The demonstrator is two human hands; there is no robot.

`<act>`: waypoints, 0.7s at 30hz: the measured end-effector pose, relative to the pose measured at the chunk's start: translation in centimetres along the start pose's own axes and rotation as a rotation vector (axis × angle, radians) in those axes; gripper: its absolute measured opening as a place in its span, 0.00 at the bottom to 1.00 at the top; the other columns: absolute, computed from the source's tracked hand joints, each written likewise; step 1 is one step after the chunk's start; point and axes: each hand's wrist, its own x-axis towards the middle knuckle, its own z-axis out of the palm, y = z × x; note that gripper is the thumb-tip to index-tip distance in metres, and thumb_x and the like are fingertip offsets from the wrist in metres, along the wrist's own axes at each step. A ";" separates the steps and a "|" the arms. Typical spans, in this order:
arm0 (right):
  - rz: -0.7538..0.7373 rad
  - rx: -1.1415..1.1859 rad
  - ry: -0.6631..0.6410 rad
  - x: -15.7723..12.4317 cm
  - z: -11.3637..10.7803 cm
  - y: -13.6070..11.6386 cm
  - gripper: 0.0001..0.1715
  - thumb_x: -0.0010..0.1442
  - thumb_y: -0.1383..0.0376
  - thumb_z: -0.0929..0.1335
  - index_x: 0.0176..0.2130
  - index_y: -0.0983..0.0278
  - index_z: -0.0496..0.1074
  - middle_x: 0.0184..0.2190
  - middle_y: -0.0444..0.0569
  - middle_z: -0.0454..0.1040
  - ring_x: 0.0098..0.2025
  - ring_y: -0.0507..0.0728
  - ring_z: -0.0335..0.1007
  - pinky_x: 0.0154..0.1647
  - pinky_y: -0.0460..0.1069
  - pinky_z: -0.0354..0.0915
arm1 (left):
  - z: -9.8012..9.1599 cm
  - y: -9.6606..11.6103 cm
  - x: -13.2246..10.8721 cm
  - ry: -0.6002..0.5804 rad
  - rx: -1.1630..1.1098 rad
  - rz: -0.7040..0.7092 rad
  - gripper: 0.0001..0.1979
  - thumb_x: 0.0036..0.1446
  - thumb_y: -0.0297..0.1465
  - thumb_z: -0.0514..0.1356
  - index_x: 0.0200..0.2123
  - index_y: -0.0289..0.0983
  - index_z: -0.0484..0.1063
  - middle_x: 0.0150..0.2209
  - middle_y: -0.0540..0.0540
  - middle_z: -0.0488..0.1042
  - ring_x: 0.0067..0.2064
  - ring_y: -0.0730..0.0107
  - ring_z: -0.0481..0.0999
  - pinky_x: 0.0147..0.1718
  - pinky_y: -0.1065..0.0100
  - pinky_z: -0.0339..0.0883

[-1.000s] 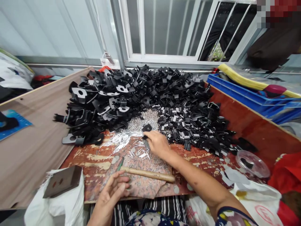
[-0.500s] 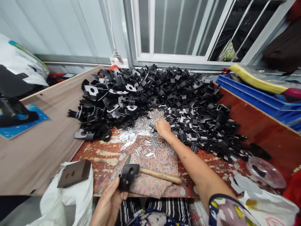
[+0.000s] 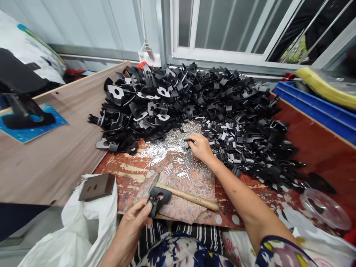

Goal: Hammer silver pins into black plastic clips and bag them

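Note:
My left hand [image 3: 136, 215] grips a black plastic clip [image 3: 161, 196] with a round hole, close to the table's front edge. Behind it lies a hammer [image 3: 194, 198] with a wooden handle; its head is partly covered by the clip. My right hand [image 3: 200, 147] is closed in a pinch over the heap of small metal rivets [image 3: 178, 137]. A small dark piece shows at its fingertips, too small to name for sure. Long thin metal pins [image 3: 155, 155] lie loose left of that hand. Under the hammer is a speckled stone slab [image 3: 180, 211].
A big heap of black plastic parts [image 3: 205, 89] fills the table's back, with smaller black pieces [image 3: 230, 144] at right. A brown block [image 3: 97, 186] sits on a white sack [image 3: 69, 222] at left. A clear plastic lid or dish [image 3: 325, 209] and a blue crate [image 3: 314, 100] are at right.
My left hand has turned the clip so that its hole faces up more. My right hand has lifted slightly, showing a dark piece at its fingertips. The view has shifted.

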 end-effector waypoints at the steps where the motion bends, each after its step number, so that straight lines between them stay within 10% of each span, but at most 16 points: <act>1: -0.023 0.019 -0.001 -1.4 -0.6 -0.8 0.12 0.62 0.71 0.67 0.40 0.60 0.80 0.39 0.48 0.79 0.44 0.58 0.73 0.51 0.54 0.67 | 0.4 0.2 0.0 -0.010 0.011 0.021 0.17 0.46 0.44 0.74 0.32 0.36 0.83 0.42 0.45 0.75 0.29 0.75 0.65 0.23 0.75 0.62; 9: -0.118 0.323 -0.021 -12.6 -1.0 -8.4 0.14 0.62 0.71 0.68 0.43 0.56 0.79 0.37 0.42 0.81 0.43 0.55 0.76 0.69 0.67 0.48 | 5.1 1.2 0.7 -0.272 -0.078 0.006 0.15 0.48 0.41 0.74 0.28 0.34 0.80 0.39 0.47 0.70 0.28 0.76 0.70 0.27 0.73 0.71; 21: -0.046 0.499 -0.041 -16.0 -0.1 -10.7 0.21 0.65 0.68 0.64 0.52 0.48 0.77 0.40 0.45 0.82 0.46 0.61 0.77 0.67 0.70 0.51 | 4.8 0.7 -0.1 -0.283 -0.088 0.025 0.14 0.49 0.40 0.73 0.29 0.35 0.82 0.43 0.43 0.73 0.29 0.74 0.72 0.26 0.72 0.73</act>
